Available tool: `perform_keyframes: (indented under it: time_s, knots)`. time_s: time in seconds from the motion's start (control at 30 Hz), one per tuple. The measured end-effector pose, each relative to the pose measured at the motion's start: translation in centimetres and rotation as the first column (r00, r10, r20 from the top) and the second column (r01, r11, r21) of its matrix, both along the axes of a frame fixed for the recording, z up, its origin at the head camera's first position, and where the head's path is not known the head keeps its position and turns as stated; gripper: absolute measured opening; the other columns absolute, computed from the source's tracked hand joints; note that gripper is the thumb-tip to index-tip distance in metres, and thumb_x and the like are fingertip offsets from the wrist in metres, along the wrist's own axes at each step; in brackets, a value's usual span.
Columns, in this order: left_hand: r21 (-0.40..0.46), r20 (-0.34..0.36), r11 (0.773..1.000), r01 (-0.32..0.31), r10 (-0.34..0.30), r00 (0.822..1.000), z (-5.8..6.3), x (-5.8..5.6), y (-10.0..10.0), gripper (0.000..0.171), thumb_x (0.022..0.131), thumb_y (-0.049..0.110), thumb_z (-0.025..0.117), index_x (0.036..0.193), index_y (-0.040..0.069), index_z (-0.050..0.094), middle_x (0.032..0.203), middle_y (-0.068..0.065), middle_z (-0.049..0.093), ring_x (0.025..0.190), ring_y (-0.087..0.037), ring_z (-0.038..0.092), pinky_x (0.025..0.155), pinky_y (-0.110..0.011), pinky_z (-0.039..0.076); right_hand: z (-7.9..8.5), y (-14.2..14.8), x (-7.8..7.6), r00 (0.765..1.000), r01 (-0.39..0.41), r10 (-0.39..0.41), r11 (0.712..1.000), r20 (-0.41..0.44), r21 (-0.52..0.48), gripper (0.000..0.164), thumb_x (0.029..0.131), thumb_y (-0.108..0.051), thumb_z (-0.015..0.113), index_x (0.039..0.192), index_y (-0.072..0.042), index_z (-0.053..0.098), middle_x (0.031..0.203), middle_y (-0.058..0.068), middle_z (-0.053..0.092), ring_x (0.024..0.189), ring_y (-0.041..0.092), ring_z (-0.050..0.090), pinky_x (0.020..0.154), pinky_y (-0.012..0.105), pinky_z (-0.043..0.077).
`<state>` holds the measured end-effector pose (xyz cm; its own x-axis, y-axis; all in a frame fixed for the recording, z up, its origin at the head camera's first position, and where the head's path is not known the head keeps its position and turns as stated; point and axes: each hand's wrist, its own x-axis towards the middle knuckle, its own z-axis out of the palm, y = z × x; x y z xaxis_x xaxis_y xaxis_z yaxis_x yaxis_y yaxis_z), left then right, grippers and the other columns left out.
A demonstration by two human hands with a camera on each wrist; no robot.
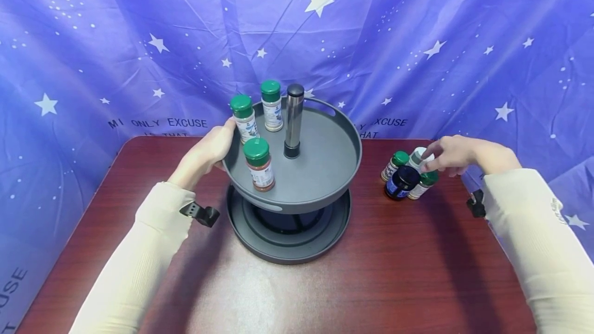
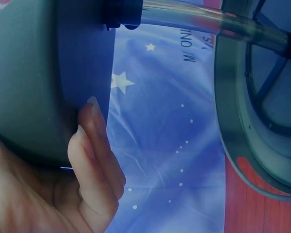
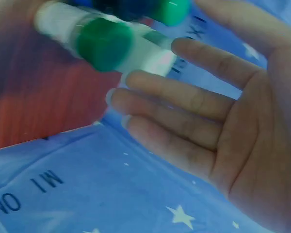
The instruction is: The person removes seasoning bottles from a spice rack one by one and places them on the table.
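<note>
A grey two-tier turntable stands on the table; my left hand holds its upper tray at the left rim. In the left wrist view, the fingers curl up against the tray's underside. Three green-capped spice jars stand on that tray: a red-brown one in front, a pale one at the left and another pale one behind. My right hand hovers at a white-capped bottle, its fingers extended. In the right wrist view, the fingertips come close to the bottle group.
Beside the white-capped bottle stand a dark-lidded jar, a green-capped jar and another green-capped jar. A steel post rises from the upper tray. The lower tray rests on the red-brown table. A starry blue cloth hangs behind.
</note>
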<state>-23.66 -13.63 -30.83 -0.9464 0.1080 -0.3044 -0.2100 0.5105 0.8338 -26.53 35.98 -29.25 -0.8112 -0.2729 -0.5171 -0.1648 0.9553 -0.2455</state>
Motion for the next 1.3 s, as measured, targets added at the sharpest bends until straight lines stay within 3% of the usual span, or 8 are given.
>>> perform_keyframes:
  time_s: [0.1,0.23,0.33,0.67,1.03,1.2,1.3]
  knots:
    - [-0.004,-0.001,1.0,-0.002,0.002,1.0,0.0,0.0,0.0,0.079,0.101,0.051,0.003,0.117,-0.008,0.053,0.099,-0.023,0.057,0.058,-0.016,0.061,0.055,-0.04,0.06,1.3,-0.4,-0.1,0.997,-0.017,0.017,1.0,-0.072,0.003,0.068,0.088,-0.043,0.066,0.129,0.008,0.052,0.09,0.014,0.069,0.067,0.019,0.062,0.059,0.036,0.054]
    - [-0.006,-0.003,1.0,-0.005,0.005,1.0,0.0,0.0,0.0,0.079,0.101,0.052,0.003,0.118,-0.008,0.052,0.101,-0.024,0.056,0.058,-0.016,0.061,0.054,-0.039,0.06,2.9,-1.5,-0.1,0.975,-0.076,0.078,0.997,-0.208,0.018,0.062,0.09,-0.045,0.062,0.131,0.001,0.055,0.109,0.027,0.069,0.089,0.036,0.066,0.077,0.056,0.052]
    - [-0.001,-0.002,1.0,-0.005,0.005,1.0,-0.1,0.0,0.0,0.079,0.101,0.051,0.004,0.12,-0.009,0.052,0.103,-0.025,0.056,0.059,-0.016,0.061,0.055,-0.04,0.06,3.8,-2.5,-0.2,0.965,-0.094,0.093,0.996,-0.244,0.011,0.062,0.091,-0.049,0.06,0.133,-0.003,0.055,0.123,0.031,0.063,0.107,0.047,0.059,0.085,0.067,0.046]
    - [-0.013,0.001,1.0,0.001,-0.001,1.0,0.1,0.0,0.0,0.08,0.101,0.051,0.003,0.119,-0.008,0.052,0.101,-0.024,0.057,0.058,-0.016,0.061,0.055,-0.039,0.06,6.0,-5.5,-0.5,0.954,-0.124,0.113,0.992,-0.277,-0.022,0.062,0.092,-0.049,0.059,0.136,-0.008,0.052,0.123,0.027,0.066,0.103,0.039,0.064,0.084,0.059,0.051]
    - [-0.015,-0.001,1.0,0.0,0.0,1.0,0.2,0.0,0.1,0.077,0.102,0.049,0.004,0.118,-0.009,0.052,0.098,-0.023,0.057,0.056,-0.015,0.061,0.054,-0.038,0.06,7.8,-8.7,0.2,0.93,-0.199,0.179,0.979,-0.32,-0.031,0.061,0.092,-0.048,0.058,0.137,-0.009,0.051,0.125,0.026,0.064,0.115,0.04,0.058,0.092,0.059,0.048]
    - [-0.008,-0.005,1.0,-0.003,0.003,1.0,0.1,0.0,0.1,0.076,0.101,0.049,0.004,0.116,-0.008,0.052,0.096,-0.022,0.057,0.056,-0.015,0.061,0.054,-0.039,0.06,8.5,-10.6,1.0,0.906,-0.28,0.248,0.959,-0.344,-0.046,0.057,0.092,-0.044,0.06,0.136,-0.007,0.052,0.129,0.026,0.061,0.118,0.04,0.056,0.097,0.061,0.045]
    - [-0.005,-0.005,1.0,-0.009,0.009,1.0,0.1,0.1,0.1,0.076,0.101,0.049,0.005,0.115,-0.008,0.053,0.096,-0.022,0.057,0.056,-0.015,0.061,0.054,-0.04,0.061,8.9,-11.8,1.5,0.872,-0.339,0.299,0.94,-0.389,-0.038,0.055,0.092,-0.041,0.061,0.134,-0.006,0.055,0.129,0.023,0.062,0.118,0.037,0.057,0.099,0.058,0.045]
